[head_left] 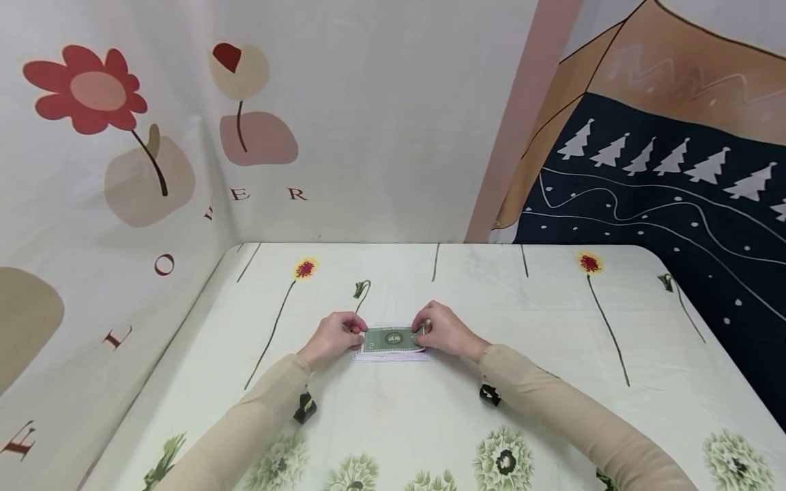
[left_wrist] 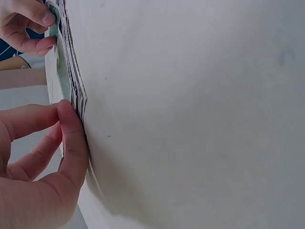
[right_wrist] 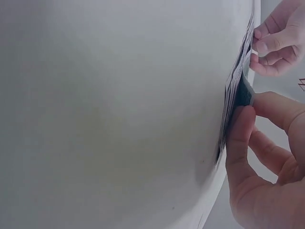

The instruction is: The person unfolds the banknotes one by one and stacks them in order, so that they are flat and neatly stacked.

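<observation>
A green banknote (head_left: pixel 393 339) with a "2" in its corner lies face up on top of a stack of paper notes (head_left: pixel 393 356) on the table. My left hand (head_left: pixel 334 338) pinches the left end of the green banknote between thumb and index finger, its fingertips right at the stack's side. At the opposite end my right hand (head_left: pixel 447 331) pinches the note's right edge; in the right wrist view that end of the green banknote (right_wrist: pixel 244 91) bends up off the stack (right_wrist: pixel 231 98). The layered edges of the stack (left_wrist: pixel 74 71) show in the left wrist view, slightly uneven.
A pale cloth printed with flowers covers the table (head_left: pixel 393 423). White fabric (head_left: pixel 381 123) with flower prints hangs behind and to the left. Dark fabric (head_left: pixel 651 198) with white trees hangs at the right. Black wrist straps (head_left: pixel 305 407) show beneath both sleeves.
</observation>
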### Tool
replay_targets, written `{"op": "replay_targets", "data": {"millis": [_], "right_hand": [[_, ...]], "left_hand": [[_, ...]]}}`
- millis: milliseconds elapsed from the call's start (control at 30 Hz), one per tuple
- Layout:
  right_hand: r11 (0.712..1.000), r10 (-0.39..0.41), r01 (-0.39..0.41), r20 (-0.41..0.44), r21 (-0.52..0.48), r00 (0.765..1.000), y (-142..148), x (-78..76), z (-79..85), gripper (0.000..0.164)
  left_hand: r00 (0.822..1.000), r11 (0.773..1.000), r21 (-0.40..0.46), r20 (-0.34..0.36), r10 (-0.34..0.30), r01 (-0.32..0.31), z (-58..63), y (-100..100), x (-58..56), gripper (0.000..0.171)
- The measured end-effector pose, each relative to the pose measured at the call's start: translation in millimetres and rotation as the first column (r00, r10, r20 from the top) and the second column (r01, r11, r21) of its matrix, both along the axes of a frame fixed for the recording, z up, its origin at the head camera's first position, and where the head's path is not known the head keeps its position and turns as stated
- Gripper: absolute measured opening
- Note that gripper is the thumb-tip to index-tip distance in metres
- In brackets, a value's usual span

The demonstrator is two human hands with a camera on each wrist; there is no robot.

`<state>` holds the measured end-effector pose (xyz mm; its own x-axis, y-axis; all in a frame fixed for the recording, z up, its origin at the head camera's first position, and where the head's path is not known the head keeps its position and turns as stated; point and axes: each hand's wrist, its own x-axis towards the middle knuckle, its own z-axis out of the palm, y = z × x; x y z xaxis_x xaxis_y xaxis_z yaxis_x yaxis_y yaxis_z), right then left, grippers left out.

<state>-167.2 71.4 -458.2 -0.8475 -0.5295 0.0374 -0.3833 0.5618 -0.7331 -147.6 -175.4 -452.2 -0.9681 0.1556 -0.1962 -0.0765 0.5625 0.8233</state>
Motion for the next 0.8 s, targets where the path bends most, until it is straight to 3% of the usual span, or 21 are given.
{"op": "replay_targets", "data": {"millis": [233,533,800], "right_hand": [[1.000,-0.006,0.006,-0.014,0.001,1.000,-4,1.7,1.7,0.012],[0.995,-0.017,0.020,-0.028,0.100,0.999,-5,0.9,5.0,0.015],[0.998,-0.019,0.019,-0.001,0.054,1.000,7,-3.3,10.8,0.009]], "left_hand": [[1.000,1.000,-0.015,0.015,0.007,-0.006,0.9,1,-0.4,0.012],[0.999,1.000,-0.012,0.034,0.010,-0.010,3.9,1,-0.9,0.011],[1.000,0.999,-0.028,0.014,0.020,-0.020,10.3,-5,-2.3,0.013]]}}
